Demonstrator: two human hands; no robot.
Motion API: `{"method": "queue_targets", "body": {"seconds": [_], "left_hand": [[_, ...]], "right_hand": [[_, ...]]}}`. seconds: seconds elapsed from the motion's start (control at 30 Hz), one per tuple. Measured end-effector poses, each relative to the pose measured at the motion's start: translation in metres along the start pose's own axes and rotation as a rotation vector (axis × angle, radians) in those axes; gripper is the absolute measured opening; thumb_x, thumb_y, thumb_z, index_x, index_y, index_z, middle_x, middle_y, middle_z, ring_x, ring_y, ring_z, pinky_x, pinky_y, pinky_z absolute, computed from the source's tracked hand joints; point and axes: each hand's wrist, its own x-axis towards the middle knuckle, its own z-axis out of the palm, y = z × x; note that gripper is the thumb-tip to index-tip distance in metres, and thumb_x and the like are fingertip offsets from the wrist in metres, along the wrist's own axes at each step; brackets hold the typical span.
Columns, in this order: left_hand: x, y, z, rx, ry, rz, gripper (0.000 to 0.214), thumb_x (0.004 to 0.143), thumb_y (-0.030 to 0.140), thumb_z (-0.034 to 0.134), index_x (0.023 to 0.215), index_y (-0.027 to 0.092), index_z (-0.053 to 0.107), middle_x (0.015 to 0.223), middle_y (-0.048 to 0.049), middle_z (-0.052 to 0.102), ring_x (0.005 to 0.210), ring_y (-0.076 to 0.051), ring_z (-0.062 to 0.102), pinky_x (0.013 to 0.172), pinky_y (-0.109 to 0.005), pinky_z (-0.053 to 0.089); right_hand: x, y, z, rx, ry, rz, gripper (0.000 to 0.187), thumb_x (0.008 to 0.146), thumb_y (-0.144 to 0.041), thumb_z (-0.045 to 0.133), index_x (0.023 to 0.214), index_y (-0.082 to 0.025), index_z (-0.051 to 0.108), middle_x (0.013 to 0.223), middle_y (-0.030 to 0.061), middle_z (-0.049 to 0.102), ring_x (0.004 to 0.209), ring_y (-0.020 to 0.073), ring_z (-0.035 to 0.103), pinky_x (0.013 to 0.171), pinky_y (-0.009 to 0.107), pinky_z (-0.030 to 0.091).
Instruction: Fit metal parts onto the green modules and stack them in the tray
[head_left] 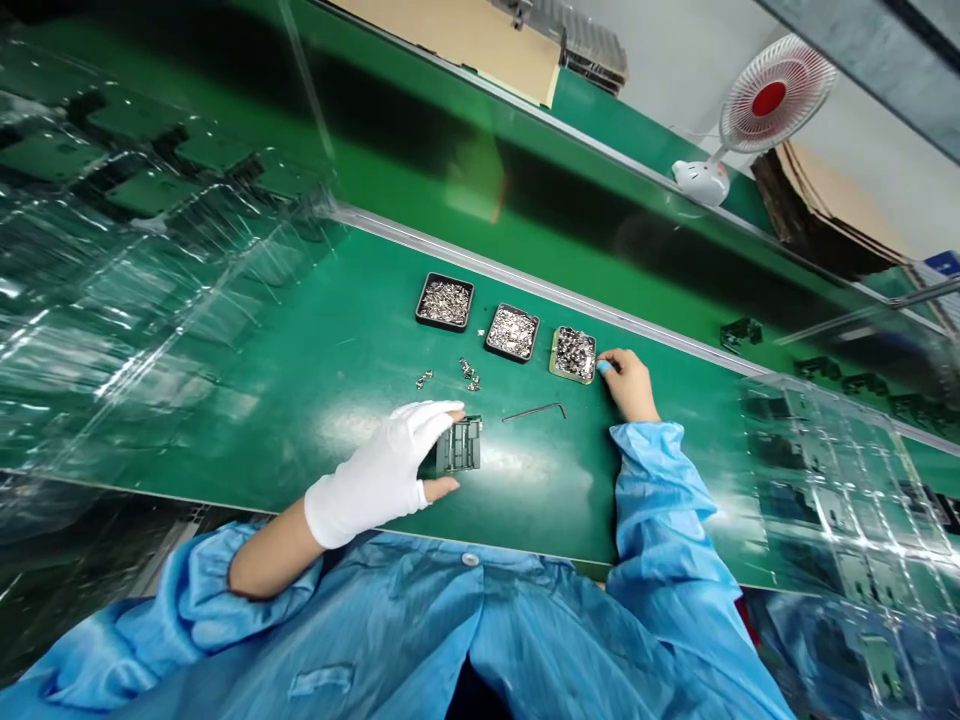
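Observation:
My left hand (390, 460), in a white glove with bare fingertips, is closed around the left side of a dark green slotted plastic housing (461, 447) on the bench. My right hand (631, 385) rests at the right edge of a yellowish tray (553, 364) of small metal parts. Blue covers one fingertip, and the fingers are curled together; what they pinch, if anything, is hidden. A hex key (534, 411) lies between the hands. Loose metal pieces (470, 375) are scattered beyond the housing, with a few more pieces (424, 379) to their left.
Two black trays, a left tray (418, 318) and a middle tray (489, 346), hold shiny metal parts. Clear plastic blister trays (150, 260) with green parts are stacked at left. More clear trays (847, 480) stand at right. A fan (750, 110) sits on the shelf above.

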Motion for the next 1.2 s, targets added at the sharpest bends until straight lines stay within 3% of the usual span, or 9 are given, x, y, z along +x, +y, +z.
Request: {"method": "queue_targets", "body": {"seconds": [0.13, 0.27, 0.4, 0.5, 0.6, 0.73, 0.87, 1.03, 1.2], "left_hand": [[-0.004, 0.000, -0.008, -0.020, 0.209, 0.000, 0.042, 0.087, 0.040, 0.054, 0.119, 0.014, 0.054, 0.121, -0.0147, 0.062, 0.113, -0.026, 0.059, 0.096, -0.040, 0.049], [0.004, 0.012, -0.020, 0.043, 0.311, -0.074, 0.023, 0.092, 0.031, 0.046, 0.088, 0.018, 0.065, 0.089, -0.0056, 0.070, 0.085, -0.018, 0.066, 0.077, -0.031, 0.052], [0.021, 0.028, -0.020, 0.085, 0.225, 0.053, 0.031, 0.093, 0.032, 0.043, 0.078, 0.018, 0.066, 0.074, -0.0039, 0.069, 0.069, -0.017, 0.062, 0.063, -0.029, 0.047], [0.027, 0.031, -0.016, 0.118, 0.181, 0.093, 0.035, 0.093, 0.034, 0.042, 0.071, 0.018, 0.063, 0.067, -0.0041, 0.065, 0.062, -0.017, 0.058, 0.057, -0.029, 0.042], [0.024, 0.030, -0.013, 0.208, 0.232, 0.090, 0.037, 0.093, 0.027, 0.040, 0.062, 0.019, 0.058, 0.059, -0.0030, 0.060, 0.057, -0.016, 0.054, 0.054, -0.029, 0.037], [0.017, 0.027, -0.014, 0.210, 0.331, 0.077, 0.032, 0.092, 0.033, 0.041, 0.071, 0.019, 0.061, 0.070, -0.0052, 0.066, 0.065, -0.018, 0.058, 0.060, -0.030, 0.042], [0.017, 0.024, -0.013, 0.155, 0.329, 0.125, 0.034, 0.093, 0.034, 0.040, 0.071, 0.017, 0.061, 0.069, -0.0057, 0.064, 0.064, -0.017, 0.057, 0.058, -0.029, 0.042], [0.016, 0.018, -0.010, 0.261, 0.295, 0.127, 0.029, 0.089, 0.021, 0.044, 0.064, 0.018, 0.058, 0.060, -0.0032, 0.060, 0.057, -0.016, 0.055, 0.056, -0.030, 0.039], [0.017, 0.007, -0.006, -0.170, 0.290, -0.097, 0.022, 0.087, 0.029, 0.050, 0.100, 0.015, 0.062, 0.101, -0.0098, 0.068, 0.097, -0.021, 0.064, 0.086, -0.035, 0.051]], "right_hand": [[-0.012, -0.008, -0.003, -0.017, 0.090, 0.011, 0.004, 0.074, -0.017, 0.055, 0.074, -0.019, 0.059, 0.074, 0.0039, 0.058, 0.069, 0.0181, 0.050, 0.069, 0.033, 0.040], [-0.041, -0.067, -0.014, 0.147, 0.216, -0.044, 0.005, 0.082, -0.022, 0.054, 0.085, -0.020, 0.058, 0.080, 0.0031, 0.061, 0.071, 0.0172, 0.054, 0.068, 0.031, 0.044], [-0.082, -0.150, -0.006, 0.483, -0.171, -0.389, 0.015, 0.090, -0.022, 0.053, 0.102, -0.025, 0.062, 0.089, 0.0029, 0.065, 0.079, 0.0169, 0.062, 0.069, 0.030, 0.050], [-0.104, -0.182, 0.011, 0.559, -0.317, -0.546, 0.015, 0.094, -0.022, 0.051, 0.102, -0.025, 0.063, 0.091, 0.0044, 0.067, 0.085, 0.0178, 0.064, 0.074, 0.032, 0.053], [-0.112, -0.185, 0.027, 0.576, -0.302, -0.508, 0.013, 0.095, -0.025, 0.051, 0.100, -0.024, 0.063, 0.093, 0.0050, 0.068, 0.085, 0.0175, 0.065, 0.074, 0.031, 0.055], [-0.112, -0.182, 0.034, 0.631, -0.280, -0.433, 0.008, 0.093, -0.025, 0.055, 0.095, -0.024, 0.063, 0.091, 0.0039, 0.069, 0.081, 0.0162, 0.066, 0.069, 0.029, 0.054], [-0.112, -0.189, 0.030, 0.725, -0.298, -0.448, 0.008, 0.093, -0.026, 0.056, 0.092, -0.024, 0.064, 0.090, 0.0038, 0.068, 0.082, 0.0171, 0.065, 0.071, 0.032, 0.054], [-0.113, -0.189, 0.033, 0.544, -0.256, -0.455, 0.007, 0.092, -0.023, 0.056, 0.094, -0.024, 0.062, 0.088, 0.0035, 0.067, 0.079, 0.0174, 0.063, 0.068, 0.032, 0.051], [-0.107, -0.180, 0.043, 0.424, -0.208, -0.473, 0.008, 0.092, -0.019, 0.053, 0.094, -0.025, 0.058, 0.090, 0.0029, 0.066, 0.084, 0.0190, 0.061, 0.077, 0.035, 0.048]]}}
